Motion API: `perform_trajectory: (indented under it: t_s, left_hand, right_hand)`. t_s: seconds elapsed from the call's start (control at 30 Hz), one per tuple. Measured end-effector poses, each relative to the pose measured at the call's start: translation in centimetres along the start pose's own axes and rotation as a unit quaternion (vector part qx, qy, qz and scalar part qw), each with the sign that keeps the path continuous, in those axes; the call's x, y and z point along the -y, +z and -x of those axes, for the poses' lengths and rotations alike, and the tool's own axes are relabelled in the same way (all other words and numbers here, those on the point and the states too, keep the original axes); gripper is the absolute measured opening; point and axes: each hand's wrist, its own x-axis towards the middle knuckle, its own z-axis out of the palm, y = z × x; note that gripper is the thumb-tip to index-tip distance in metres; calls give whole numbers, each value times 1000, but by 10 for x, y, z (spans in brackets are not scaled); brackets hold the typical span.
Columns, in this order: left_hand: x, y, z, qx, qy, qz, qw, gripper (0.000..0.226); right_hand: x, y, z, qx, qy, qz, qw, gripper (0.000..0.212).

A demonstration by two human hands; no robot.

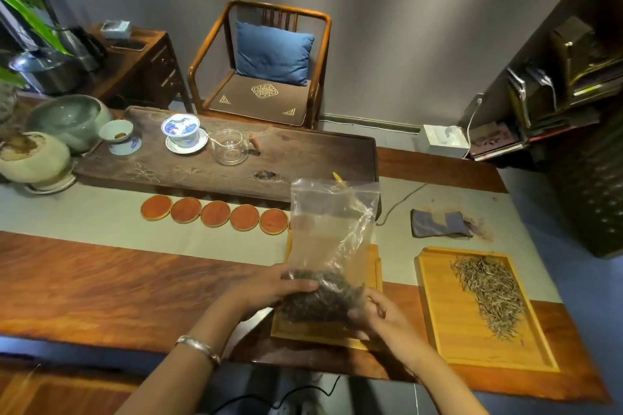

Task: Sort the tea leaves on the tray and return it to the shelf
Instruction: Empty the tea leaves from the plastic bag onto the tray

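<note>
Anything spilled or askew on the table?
Slightly: reddish-brown specks lie scattered on the runner beside the folded grey cloth, like spilled tea dust. The pale leaves stay inside their tray.

No readable text, label, brand or number anywhere. Only a gold ornamental emblem on the chair's seat cushion (pixel 265 91), toward twelve o'clock.
</note>
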Motion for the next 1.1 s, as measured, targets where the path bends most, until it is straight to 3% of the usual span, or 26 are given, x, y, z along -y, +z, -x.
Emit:
perform_trajectory:
  t_s: [0.07, 0.27, 0.33, 0.4, 0.5, 0.7, 0.93, 1.1]
  left_hand:
    - [14, 1, 0, -2, -11, -18, 1000, 59]
    - [48, 9, 4, 5, -25, -15, 1000, 48]
    - [53, 10, 7, 22, -42, -14, 999, 53]
    - [53, 9, 10, 49, -52, -29, 997, 43]
    - [51, 8, 11, 76, -59, -34, 995, 45]
    - [54, 6, 5, 103, -77, -5, 992, 58]
    - [46, 2, 5, 147, -103, 51, 982, 55]
    - [40, 0, 5, 135, -100, 48, 985, 50]
  right_hand:
    - [-8, 8, 1, 8, -17, 43, 999, 34]
    - [-40, 25, 2, -27, 24, -28, 999, 34]
    - [-47, 28, 5, -27, 37, -13, 999, 23]
    - [-52, 27, 8, -27, 40, 18, 999, 7]
    - [-55, 26, 12, -32, 32, 42, 998, 5]
    - [-54, 25, 13, -37, 25, 32, 998, 37]
    - [-41, 26, 17, -39, 20, 0, 999, 33]
    - [-36, 26, 18, -54, 11, -9, 998, 37]
